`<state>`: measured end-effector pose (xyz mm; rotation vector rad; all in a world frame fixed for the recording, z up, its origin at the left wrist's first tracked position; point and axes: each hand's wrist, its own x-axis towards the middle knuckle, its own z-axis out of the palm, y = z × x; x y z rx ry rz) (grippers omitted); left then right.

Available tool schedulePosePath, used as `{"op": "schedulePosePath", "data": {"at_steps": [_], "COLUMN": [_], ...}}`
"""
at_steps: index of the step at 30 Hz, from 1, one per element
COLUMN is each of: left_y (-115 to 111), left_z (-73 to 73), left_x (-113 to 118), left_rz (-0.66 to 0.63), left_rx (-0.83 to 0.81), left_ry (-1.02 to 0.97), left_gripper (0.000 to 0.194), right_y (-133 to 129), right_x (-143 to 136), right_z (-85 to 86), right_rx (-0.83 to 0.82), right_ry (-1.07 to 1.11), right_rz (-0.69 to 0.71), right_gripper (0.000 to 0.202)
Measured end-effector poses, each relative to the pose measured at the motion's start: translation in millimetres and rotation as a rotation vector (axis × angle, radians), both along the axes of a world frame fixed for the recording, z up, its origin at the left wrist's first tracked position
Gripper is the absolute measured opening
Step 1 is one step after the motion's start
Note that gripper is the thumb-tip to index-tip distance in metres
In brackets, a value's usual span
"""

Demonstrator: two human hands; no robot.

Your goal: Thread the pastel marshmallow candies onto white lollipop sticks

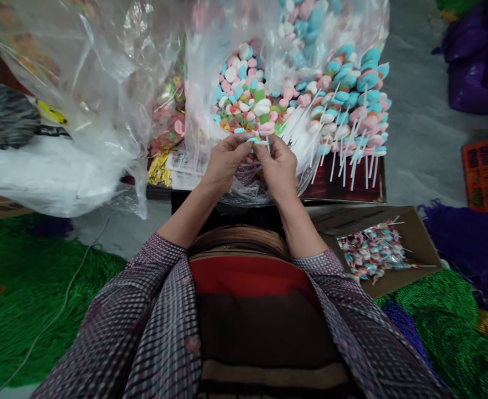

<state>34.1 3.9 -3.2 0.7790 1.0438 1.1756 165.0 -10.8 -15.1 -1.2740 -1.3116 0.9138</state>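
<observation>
Close together over the near edge of the table are my left hand [226,162] and my right hand [281,166]. My right hand pinches the white stick of a marshmallow skewer [266,128], which points away from me with white, green and pink pieces on it. Between my fingertips is a small blue and white marshmallow [255,141], pinched by my left hand; the right fingertips are close to it. Just beyond my hands lies a pile of loose marshmallows and gummy rings [244,102] in an opened clear plastic bag [204,77].
Finished-looking marshmallow skewers [360,105] are stacked at the table's right, beside loose white sticks [299,130]. A cardboard box [418,238] below holds wrapped skewers [374,249]. Left are clear plastic sheeting [61,177] and gold foil ties [159,169]. An orange crate [487,173] stands far right.
</observation>
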Motion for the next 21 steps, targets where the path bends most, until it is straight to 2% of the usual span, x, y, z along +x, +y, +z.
{"op": "schedulePosePath", "data": {"at_steps": [5, 8, 10, 13, 16, 21], "left_y": [0.1, -0.8, -0.5, 1.8, 5.2, 7.5], "left_z": [-8.3, -9.8, -9.9, -10.2, -11.3, -10.1], "left_x": [-7.3, -9.8, -10.4, -10.7, -10.5, -8.1], "left_rz": [-0.084, -0.145, -0.141, -0.066, 0.012, 0.059], "left_rx": [0.025, -0.014, -0.044, -0.062, -0.063, -0.040], "left_ry": [-0.034, -0.073, -0.087, -0.105, -0.115, -0.131], "left_gripper": [0.020, 0.019, 0.016, 0.012, 0.014, 0.015], "right_y": [5.5, 3.1, -3.6, -23.7, -51.9, -84.5], "right_x": [-3.8, -3.1, 1.0, 12.0, 22.8, 27.9], "right_z": [-11.4, -4.5, 4.2, 18.5, 29.2, 31.2], "right_rx": [-0.064, -0.059, -0.072, -0.130, -0.197, -0.229], "right_ry": [0.141, 0.181, 0.176, 0.162, 0.138, 0.008], "right_rz": [0.017, 0.018, 0.020, 0.037, 0.117, 0.178], "right_gripper": [0.050, 0.049, 0.047, 0.045, 0.041, 0.035]}}
